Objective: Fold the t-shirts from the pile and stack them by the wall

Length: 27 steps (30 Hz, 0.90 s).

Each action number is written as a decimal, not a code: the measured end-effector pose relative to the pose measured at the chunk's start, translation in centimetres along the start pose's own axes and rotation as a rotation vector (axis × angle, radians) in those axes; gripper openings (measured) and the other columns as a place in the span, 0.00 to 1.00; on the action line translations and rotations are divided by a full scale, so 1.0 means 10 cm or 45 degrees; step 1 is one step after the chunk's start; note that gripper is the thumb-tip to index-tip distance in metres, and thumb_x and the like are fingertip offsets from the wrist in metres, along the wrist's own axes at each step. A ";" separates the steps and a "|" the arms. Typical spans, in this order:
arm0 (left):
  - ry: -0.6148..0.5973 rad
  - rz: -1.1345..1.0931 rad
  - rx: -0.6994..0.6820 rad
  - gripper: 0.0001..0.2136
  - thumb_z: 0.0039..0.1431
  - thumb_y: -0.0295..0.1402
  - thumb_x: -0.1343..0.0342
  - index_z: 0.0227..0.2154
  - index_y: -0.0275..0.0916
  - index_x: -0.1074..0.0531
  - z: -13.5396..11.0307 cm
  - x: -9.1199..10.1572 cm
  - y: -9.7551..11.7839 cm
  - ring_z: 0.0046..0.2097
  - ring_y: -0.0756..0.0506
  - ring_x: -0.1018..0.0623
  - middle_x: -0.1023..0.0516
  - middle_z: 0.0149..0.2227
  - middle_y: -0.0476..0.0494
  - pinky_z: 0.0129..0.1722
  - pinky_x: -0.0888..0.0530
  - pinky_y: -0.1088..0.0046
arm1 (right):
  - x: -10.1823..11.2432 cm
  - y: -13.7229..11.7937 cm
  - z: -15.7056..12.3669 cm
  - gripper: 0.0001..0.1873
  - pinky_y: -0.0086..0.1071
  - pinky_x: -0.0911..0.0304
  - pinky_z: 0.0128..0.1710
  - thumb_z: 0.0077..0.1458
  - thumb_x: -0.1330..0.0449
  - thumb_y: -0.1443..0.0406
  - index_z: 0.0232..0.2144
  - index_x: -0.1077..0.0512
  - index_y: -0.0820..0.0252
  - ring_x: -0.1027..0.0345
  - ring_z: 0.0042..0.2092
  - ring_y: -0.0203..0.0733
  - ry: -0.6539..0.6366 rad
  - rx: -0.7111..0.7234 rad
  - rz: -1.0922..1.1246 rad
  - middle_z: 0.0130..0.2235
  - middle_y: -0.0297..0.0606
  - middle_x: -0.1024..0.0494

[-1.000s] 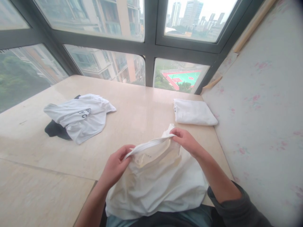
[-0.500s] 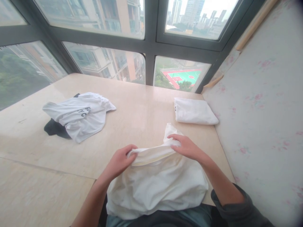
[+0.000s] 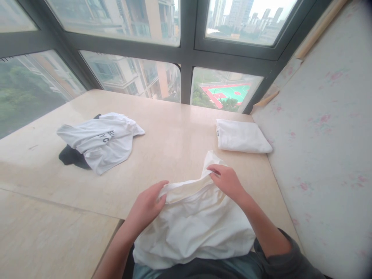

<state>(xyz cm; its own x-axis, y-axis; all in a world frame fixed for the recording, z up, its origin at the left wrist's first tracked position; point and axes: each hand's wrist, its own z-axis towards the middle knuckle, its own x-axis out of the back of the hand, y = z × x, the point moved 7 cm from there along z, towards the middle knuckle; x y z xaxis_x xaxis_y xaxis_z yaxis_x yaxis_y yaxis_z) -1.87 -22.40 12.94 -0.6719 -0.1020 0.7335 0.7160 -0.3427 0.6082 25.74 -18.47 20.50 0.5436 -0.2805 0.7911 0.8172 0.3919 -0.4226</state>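
Observation:
A creamy white shirt (image 3: 197, 228) lies rumpled across my lap and over the near edge of the wooden surface. Its upper edge is stretched between both hands, showing a band with a seam below it. My left hand (image 3: 149, 203) pinches the left end of that edge between thumb and fingers. At the other end, my right hand (image 3: 228, 180) grips the cloth with thumb and forefinger. A pointed flap of the shirt sticks up beyond the right fingers. Parts of the shirt under the hands are hidden.
A pale wooden surface (image 3: 171, 147) runs to the framed windows. On the left lies a loose white T-shirt (image 3: 116, 143) with black lettering, over a black garment (image 3: 74, 158). A folded white garment (image 3: 242, 136) rests at the right, near the flowered wall (image 3: 325, 155).
The shirt's upper edge has been turned, so more of the cream band shows. Both hands keep hold and have shifted slightly. The whole view has moved a little.

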 end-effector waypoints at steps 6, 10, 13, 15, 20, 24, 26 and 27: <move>-0.186 0.024 0.097 0.16 0.66 0.38 0.58 0.38 0.43 0.24 0.01 -0.04 0.00 0.41 0.42 0.21 0.18 0.38 0.44 0.41 0.30 0.69 | 0.14 -0.44 -0.23 0.22 0.49 0.39 0.58 0.52 0.47 0.75 0.47 0.24 0.57 0.37 0.56 0.51 0.259 0.376 -0.127 0.52 0.43 0.25; -0.236 -0.012 0.012 0.15 0.66 0.38 0.56 0.40 0.43 0.25 0.03 -0.11 0.02 0.43 0.43 0.22 0.20 0.40 0.44 0.43 0.30 0.68 | -0.07 -0.76 -0.50 0.20 0.45 0.34 0.51 0.54 0.48 0.77 0.41 0.24 0.54 0.35 0.48 0.48 0.242 0.552 -0.043 0.44 0.40 0.23; -0.167 -0.054 -0.130 0.14 0.65 0.38 0.54 0.44 0.42 0.26 0.10 -0.10 0.09 0.48 0.43 0.23 0.22 0.46 0.42 0.50 0.29 0.66 | -0.27 -0.79 -0.54 0.20 0.42 0.33 0.48 0.54 0.49 0.78 0.40 0.24 0.57 0.35 0.47 0.47 0.205 0.494 -0.073 0.44 0.42 0.25; -0.124 -0.071 -0.191 0.14 0.66 0.38 0.53 0.48 0.42 0.27 0.16 -0.07 0.15 0.51 0.43 0.24 0.23 0.49 0.41 0.54 0.30 0.64 | -0.31 -0.77 -0.52 0.20 0.44 0.35 0.51 0.53 0.48 0.78 0.42 0.24 0.58 0.37 0.50 0.49 0.245 0.450 -0.129 0.47 0.43 0.25; -0.088 -0.073 -0.295 0.14 0.64 0.36 0.50 0.51 0.42 0.29 0.30 -0.08 0.32 0.54 0.42 0.25 0.25 0.52 0.41 0.56 0.30 0.60 | -0.23 -0.78 -0.54 0.16 0.45 0.39 0.52 0.56 0.47 0.77 0.39 0.25 0.58 0.37 0.50 0.48 0.436 0.430 -0.213 0.46 0.42 0.24; -0.179 -0.144 -0.402 0.18 0.61 0.32 0.46 0.54 0.43 0.32 0.46 -0.22 0.46 0.55 0.42 0.26 0.26 0.54 0.41 0.56 0.30 0.59 | -0.37 -0.87 -0.71 0.13 0.37 0.37 0.43 0.58 0.49 0.75 0.33 0.25 0.59 0.34 0.42 0.44 0.370 0.409 -0.130 0.37 0.41 0.25; -0.296 -0.129 -0.467 0.21 0.59 0.31 0.44 0.56 0.44 0.33 0.55 -0.33 0.53 0.55 0.41 0.26 0.27 0.55 0.40 0.56 0.29 0.59 | -0.62 -0.97 -0.80 0.11 0.34 0.37 0.40 0.58 0.48 0.72 0.33 0.26 0.58 0.32 0.40 0.43 0.110 0.417 -0.098 0.36 0.40 0.25; -0.347 -0.102 -0.494 0.23 0.58 0.32 0.43 0.57 0.44 0.35 0.59 -0.39 0.58 0.55 0.41 0.26 0.28 0.56 0.40 0.55 0.29 0.59 | -0.76 -1.00 -0.84 0.09 0.33 0.38 0.38 0.58 0.47 0.70 0.35 0.26 0.58 0.31 0.38 0.43 -0.036 0.391 -0.091 0.35 0.39 0.24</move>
<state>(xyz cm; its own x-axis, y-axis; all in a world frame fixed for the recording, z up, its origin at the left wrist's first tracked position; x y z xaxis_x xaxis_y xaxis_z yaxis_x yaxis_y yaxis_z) 5.96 -18.47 15.40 -0.6109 0.1693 0.7734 0.5060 -0.6678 0.5459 15.01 -27.63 15.03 0.4780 -0.2942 0.8276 0.7548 0.6195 -0.2157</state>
